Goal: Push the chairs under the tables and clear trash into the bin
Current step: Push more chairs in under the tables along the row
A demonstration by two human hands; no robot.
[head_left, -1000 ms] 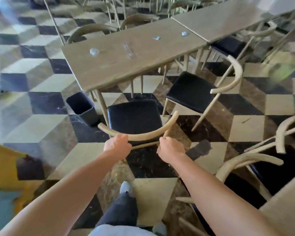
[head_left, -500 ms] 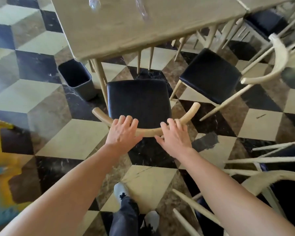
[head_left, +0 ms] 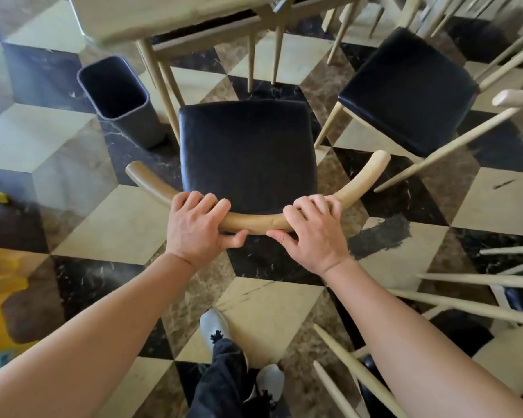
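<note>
Checkered floor shows work barely begun: left hand (head_left: 198, 226) and right hand (head_left: 313, 229) grip the chair (head_left: 248, 152), not yet under the desk (head_left: 151, 16); another chair (head_left: 408, 92) waits.

Both forearms are bare right down to the wrists, with no sleeve, watch or band on either one. The left hand (head_left: 195, 227) and the right hand (head_left: 312, 233) carry no rings or gloves. Below the hands, dark charcoal trousers (head_left: 221, 384) with a slightly grainy weave reach down to pale grey shoes (head_left: 213, 327) tied with dark laces.
</note>
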